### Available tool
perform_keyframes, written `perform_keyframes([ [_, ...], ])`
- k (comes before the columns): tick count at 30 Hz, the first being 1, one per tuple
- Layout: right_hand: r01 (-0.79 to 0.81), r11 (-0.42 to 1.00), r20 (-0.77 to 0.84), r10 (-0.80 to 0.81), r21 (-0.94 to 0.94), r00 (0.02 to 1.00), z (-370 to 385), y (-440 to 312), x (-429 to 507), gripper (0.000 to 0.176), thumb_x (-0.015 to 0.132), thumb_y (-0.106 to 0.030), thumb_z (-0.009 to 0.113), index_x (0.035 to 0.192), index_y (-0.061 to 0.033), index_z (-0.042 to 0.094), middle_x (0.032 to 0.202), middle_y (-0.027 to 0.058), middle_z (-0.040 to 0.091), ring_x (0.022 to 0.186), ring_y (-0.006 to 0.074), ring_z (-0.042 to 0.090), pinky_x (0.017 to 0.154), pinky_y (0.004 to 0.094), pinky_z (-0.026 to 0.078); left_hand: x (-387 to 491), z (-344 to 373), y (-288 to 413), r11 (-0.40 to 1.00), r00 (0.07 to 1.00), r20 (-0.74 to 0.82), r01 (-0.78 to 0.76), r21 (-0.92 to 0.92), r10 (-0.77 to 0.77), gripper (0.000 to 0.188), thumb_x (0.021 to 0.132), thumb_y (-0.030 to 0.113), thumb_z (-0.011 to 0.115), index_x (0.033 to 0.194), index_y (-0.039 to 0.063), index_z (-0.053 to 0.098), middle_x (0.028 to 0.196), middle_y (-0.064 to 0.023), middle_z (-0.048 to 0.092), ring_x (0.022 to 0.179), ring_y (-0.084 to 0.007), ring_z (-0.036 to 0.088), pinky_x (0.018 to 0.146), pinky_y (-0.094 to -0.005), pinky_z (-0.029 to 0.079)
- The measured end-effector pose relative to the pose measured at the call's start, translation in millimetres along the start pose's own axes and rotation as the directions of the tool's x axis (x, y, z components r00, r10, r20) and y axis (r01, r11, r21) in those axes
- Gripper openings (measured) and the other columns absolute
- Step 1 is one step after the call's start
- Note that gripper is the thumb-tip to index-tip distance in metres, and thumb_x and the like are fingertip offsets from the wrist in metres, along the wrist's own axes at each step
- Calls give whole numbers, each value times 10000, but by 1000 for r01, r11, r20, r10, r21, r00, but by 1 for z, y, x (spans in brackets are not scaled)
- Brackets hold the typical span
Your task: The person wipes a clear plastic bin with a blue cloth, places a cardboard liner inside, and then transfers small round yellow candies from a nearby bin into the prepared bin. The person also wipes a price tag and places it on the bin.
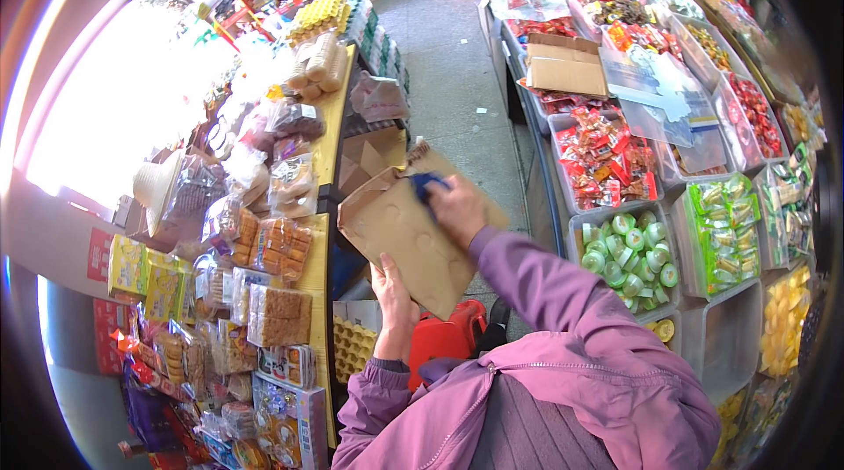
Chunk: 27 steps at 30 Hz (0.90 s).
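Observation:
My left hand [394,292] holds the lower left edge of a brown cardboard piece [412,252], its thumb lying on the near face. The cardboard is tilted, with rounded dents in its surface and a folded flap along its upper left side. My right hand [453,209], slightly blurred, is closed on a dark blue cloth [428,190] against the cardboard's upper part. Most of the cloth is hidden by the fingers. Behind the right hand, more cardboard extends to the right. Below the cardboard is a red plastic object [445,338], partly covered by my sleeve.
On the left, a wooden shelf [316,239] bears packaged bread and cakes. Plastic bins of red-wrapped snacks [603,160] and green jelly cups [630,255] stand on the right. A flattened carton [567,68] lies over some bins. Between the displays runs a grey aisle floor [448,74].

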State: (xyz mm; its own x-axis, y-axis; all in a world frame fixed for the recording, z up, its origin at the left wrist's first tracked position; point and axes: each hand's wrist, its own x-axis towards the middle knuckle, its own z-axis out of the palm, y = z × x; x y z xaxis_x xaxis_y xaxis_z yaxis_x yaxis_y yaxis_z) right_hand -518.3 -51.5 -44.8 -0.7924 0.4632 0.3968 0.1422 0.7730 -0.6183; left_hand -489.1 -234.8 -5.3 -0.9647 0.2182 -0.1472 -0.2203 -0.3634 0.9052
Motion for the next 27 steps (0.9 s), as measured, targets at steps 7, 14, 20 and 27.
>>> perform_keyframes([
  [7,79,976,-75,-65,203,995,-19,-4,38,300,914,-204,572,1212,-191,546,1022,178,607,894,395,595,752,483,488,7,-35,10,697,970,-69,-118,707,234,370,1018,303,486,1283,48,448,1069,-169,654,911,-281,654,795,-387,510],
  [14,88,995,-51,-85,56,995,16,-40,32,241,916,-275,568,1092,-117,618,1016,170,619,865,384,599,774,459,503,-12,-17,27,730,954,60,-264,631,293,305,1011,246,483,1176,-4,541,972,-179,670,836,-240,628,770,-374,491],
  [20,70,976,-192,-30,205,981,-24,-7,42,232,923,-273,570,1067,-97,615,944,180,633,846,377,626,726,483,511,-5,-36,20,643,958,-39,-161,749,285,284,1016,240,468,1168,3,509,1004,-215,667,907,-346,652,788,-417,491],
  [27,316,949,-149,-313,1,938,-17,-49,-44,194,860,-309,616,997,-175,639,959,99,631,817,291,627,645,410,536,30,-35,24,957,970,-3,-241,163,244,275,1023,146,456,1251,-7,482,1143,-109,614,966,-171,587,850,-322,499],
])
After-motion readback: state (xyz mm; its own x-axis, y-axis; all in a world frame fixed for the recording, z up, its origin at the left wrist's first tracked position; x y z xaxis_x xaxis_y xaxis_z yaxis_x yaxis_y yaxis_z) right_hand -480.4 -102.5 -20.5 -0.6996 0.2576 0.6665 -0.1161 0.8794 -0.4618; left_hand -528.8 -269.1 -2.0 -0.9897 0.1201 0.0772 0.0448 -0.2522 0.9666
